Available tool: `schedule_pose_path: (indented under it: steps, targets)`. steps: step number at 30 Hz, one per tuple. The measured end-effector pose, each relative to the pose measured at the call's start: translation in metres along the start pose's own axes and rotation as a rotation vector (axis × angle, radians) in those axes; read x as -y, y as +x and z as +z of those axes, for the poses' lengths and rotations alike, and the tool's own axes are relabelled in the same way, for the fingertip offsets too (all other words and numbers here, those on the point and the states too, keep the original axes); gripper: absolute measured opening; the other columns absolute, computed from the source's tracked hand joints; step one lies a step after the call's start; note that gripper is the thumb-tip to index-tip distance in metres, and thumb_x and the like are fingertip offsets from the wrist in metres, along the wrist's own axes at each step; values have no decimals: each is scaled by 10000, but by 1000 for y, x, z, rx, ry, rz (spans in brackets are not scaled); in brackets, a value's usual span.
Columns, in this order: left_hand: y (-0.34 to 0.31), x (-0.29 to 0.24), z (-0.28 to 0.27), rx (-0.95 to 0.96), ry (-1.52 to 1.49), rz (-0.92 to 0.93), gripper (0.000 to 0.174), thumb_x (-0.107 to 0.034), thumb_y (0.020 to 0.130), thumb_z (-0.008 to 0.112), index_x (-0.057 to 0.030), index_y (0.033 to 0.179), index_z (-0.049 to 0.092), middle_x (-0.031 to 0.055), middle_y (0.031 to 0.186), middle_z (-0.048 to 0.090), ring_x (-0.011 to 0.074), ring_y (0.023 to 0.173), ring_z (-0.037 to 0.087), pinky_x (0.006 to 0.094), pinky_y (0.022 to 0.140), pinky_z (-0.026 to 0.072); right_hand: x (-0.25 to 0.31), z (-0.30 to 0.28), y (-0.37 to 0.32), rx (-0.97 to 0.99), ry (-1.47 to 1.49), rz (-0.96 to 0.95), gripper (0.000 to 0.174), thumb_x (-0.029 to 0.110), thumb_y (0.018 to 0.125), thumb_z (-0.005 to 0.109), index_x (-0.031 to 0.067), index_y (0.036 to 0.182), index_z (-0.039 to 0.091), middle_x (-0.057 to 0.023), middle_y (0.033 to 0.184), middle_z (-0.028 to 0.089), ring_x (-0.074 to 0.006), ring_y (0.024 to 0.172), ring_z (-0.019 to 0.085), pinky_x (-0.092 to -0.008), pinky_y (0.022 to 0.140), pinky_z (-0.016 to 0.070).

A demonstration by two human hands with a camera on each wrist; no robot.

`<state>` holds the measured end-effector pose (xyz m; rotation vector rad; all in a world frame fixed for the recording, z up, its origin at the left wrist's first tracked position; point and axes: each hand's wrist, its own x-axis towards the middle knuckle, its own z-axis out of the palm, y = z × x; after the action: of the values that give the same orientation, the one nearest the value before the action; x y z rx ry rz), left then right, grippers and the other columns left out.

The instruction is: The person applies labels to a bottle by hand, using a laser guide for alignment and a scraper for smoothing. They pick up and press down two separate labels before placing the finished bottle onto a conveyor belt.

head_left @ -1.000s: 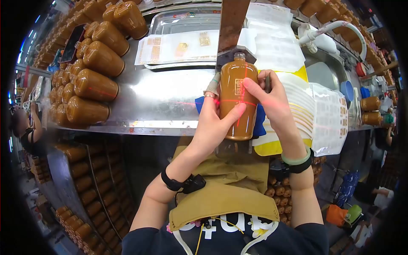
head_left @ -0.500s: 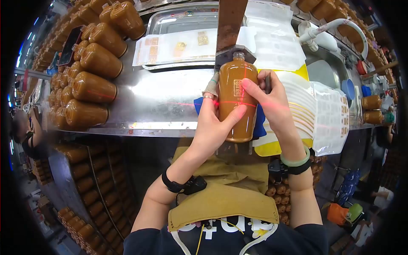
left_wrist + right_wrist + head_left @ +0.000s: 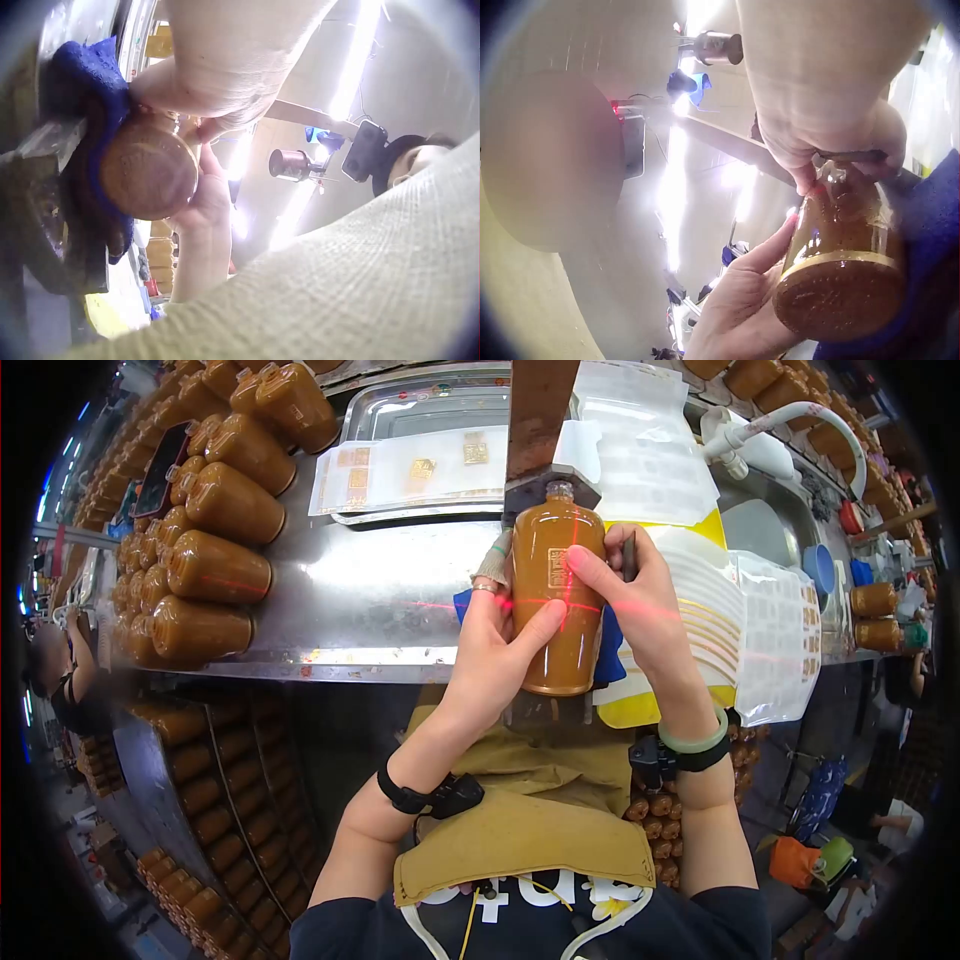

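Note:
A glossy brown bottle (image 3: pixel 535 545) with a clear neck lies on a blue cloth (image 3: pixel 608 650) at the counter's front edge. On its front is a small square gold label (image 3: pixel 556 568). My left hand (image 3: pixel 495 655) grips the bottle's left side, thumb across the front below the label; a fabric sleeve (image 3: pixel 492 558) covers one finger. My right hand (image 3: pixel 645 595) presses its thumb at the label's right edge, while its curled fingers hold a dark flat tool (image 3: pixel 630 558). From the right wrist view, the bottle's base (image 3: pixel 840 300) faces the camera.
Many brown bottles (image 3: pixel 215 565) lie stacked on the left. Behind the work, label sheets (image 3: pixel 390 478) rest over a metal tray (image 3: pixel 375 425). A post (image 3: pixel 540 420) rises beyond the bottle neck. White sheets (image 3: pixel 690 600) on yellow backing, a sink and a faucet (image 3: pixel 790 422) are to the right.
My left thumb has slid slightly left across the bottle's front. The right thumb keeps its place by the label, and the bottle stays on the cloth.

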<state>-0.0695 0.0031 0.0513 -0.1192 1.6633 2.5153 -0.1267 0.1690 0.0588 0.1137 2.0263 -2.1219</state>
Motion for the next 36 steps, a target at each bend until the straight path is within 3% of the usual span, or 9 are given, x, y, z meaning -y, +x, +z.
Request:
schedule_pose_path:
  steps: [10, 19, 23, 25, 28, 30, 32, 34, 36]
  targets:
    - [-2, -8, 4, 57, -64, -32, 725, -42, 986, 696, 9, 1568, 266, 156, 1481, 502, 209, 1370, 519, 384, 1123, 464, -5, 0, 0, -43, -141, -54, 422, 239, 891, 850, 3, 1086, 559, -37, 980, 612, -98, 870, 561, -266, 768, 505]
    - [-2, 1, 0, 50, 25, -20, 789, -68, 968, 731, 22, 1576, 237, 167, 1505, 460, 227, 1387, 502, 385, 1141, 446, 3, 2, -1, 13, 16, -10, 359, 134, 900, 831, 29, 1071, 533, -25, 1010, 614, -74, 918, 590, -231, 758, 514]
    - [-4, -1, 0, 35, 67, -18, 749, -20, 977, 685, 0, 1598, 266, 121, 1525, 469, 201, 1395, 482, 385, 1159, 409, 0, 0, -4, 11, 17, -25, 364, 189, 913, 826, 20, 1095, 560, -29, 1037, 627, -66, 912, 586, -234, 772, 507]
    - [-4, -5, 0, 50, -44, -26, 783, -19, 970, 691, 0, 1613, 244, 124, 1552, 444, 206, 1422, 452, 390, 1178, 383, 12, -2, -9, -13, -88, 19, 190, 213, 1025, 689, 66, 1116, 611, 51, 887, 519, -47, 797, 477, -199, 707, 394]
    - [-3, -8, -2, 55, -48, -47, 806, -19, 968, 691, 2, 1624, 223, 127, 1569, 426, 210, 1446, 425, 394, 1195, 361, 18, -12, -16, 9, 126, 28, 240, 186, 1073, 576, 35, 1255, 620, 39, 889, 556, -57, 784, 498, -201, 685, 382]
    - [-3, -7, -1, 51, 9, -40, 785, -40, 968, 709, 13, 1593, 238, 146, 1531, 451, 214, 1410, 471, 389, 1170, 401, 21, -16, -19, -32, -59, -43, 289, 62, 1059, 537, 7, 1336, 596, 5, 953, 606, -70, 865, 562, -223, 763, 450]
    - [-3, -7, 0, 51, 65, -37, 765, -62, 968, 727, 24, 1563, 253, 166, 1492, 477, 218, 1375, 517, 384, 1146, 441, 33, -9, -25, -103, -95, -324, 268, -19, 1021, 562, 5, 1283, 613, -48, 1179, 613, -75, 1057, 556, -229, 901, 474]
    - [-2, -9, 1, 48, 45, -45, 737, -58, 968, 725, 24, 1546, 275, 167, 1478, 492, 218, 1359, 533, 386, 1146, 444, 39, -12, -20, -139, -140, -392, 285, -72, 981, 596, 2, 1254, 630, -61, 1132, 661, -109, 1026, 624, -255, 899, 508]
    - [-2, -8, 1, 57, 39, -39, 765, -49, 965, 725, 27, 1562, 253, 167, 1489, 483, 216, 1366, 526, 388, 1151, 440, 50, -16, -16, -140, -549, -707, 286, -93, 932, 648, 3, 1201, 658, -97, 1057, 708, -160, 963, 691, -282, 853, 544]
